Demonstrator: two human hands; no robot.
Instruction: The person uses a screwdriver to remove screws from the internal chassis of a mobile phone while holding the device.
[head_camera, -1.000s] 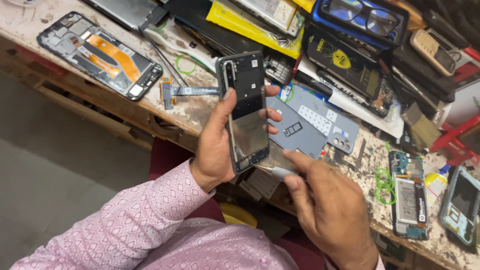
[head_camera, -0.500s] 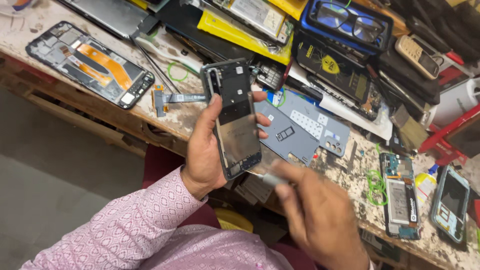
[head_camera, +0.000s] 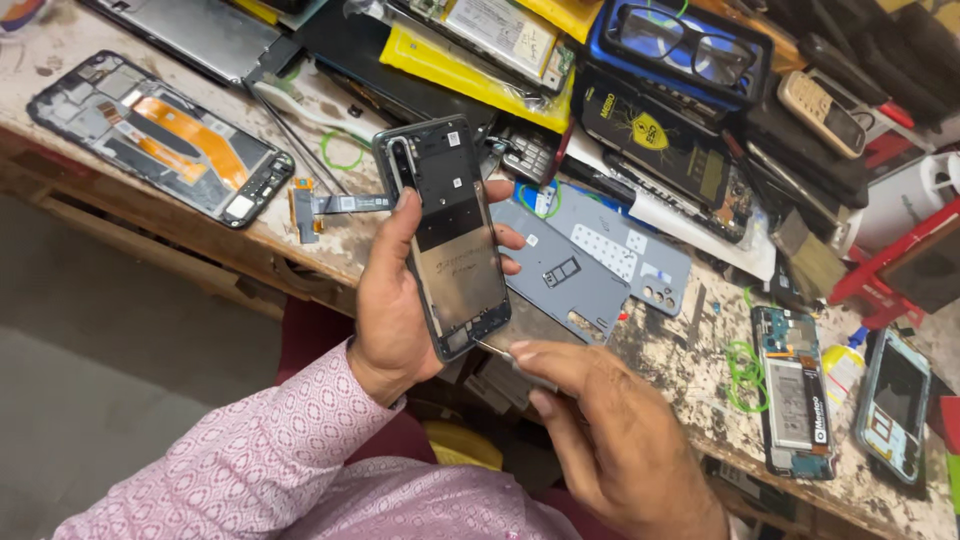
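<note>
The worn, paint-flecked surface (head_camera: 690, 370) runs from far left to near right, crowded with phone parts; grey floor shows at near left. A stripped phone frame with orange ribbon (head_camera: 160, 140) lies far left, a grey back cover (head_camera: 590, 265) sits in the middle, and spectacles (head_camera: 680, 45) rest on a blue case at the far side. The opened phone body (head_camera: 445, 235) is held upright above the near edge, wrapped in the left hand (head_camera: 395, 300). It looks partly dismantled, back off, inner parts exposed. The right hand (head_camera: 610, 430) pinches a thin metal piece (head_camera: 520, 335) at its lower end.
</note>
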